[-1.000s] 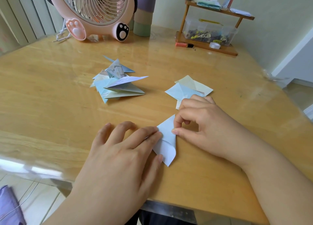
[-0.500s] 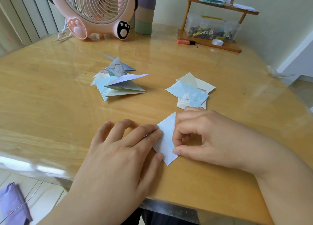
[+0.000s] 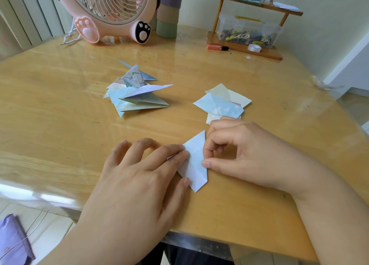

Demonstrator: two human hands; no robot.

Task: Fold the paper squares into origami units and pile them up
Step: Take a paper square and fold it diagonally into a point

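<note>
A pale blue folded paper lies flat near the table's front edge. My left hand rests on its left part, fingers spread and pressing it down. My right hand is at the paper's right edge with its fingers curled; the thumb tip and the bent index finger pinch that edge. A pile of folded origami units sits further back on the left. A small stack of flat paper squares lies just beyond my right hand.
At the back of the wooden table stand a pink fan, a tall tumbler and a small wooden shelf holding a clear box. An orange marker and a tape roll lie by the shelf.
My right thumb slid along the paper's right edge toward me, then back a little. My left hand has stayed pressed on the paper. The view shifted slightly.
</note>
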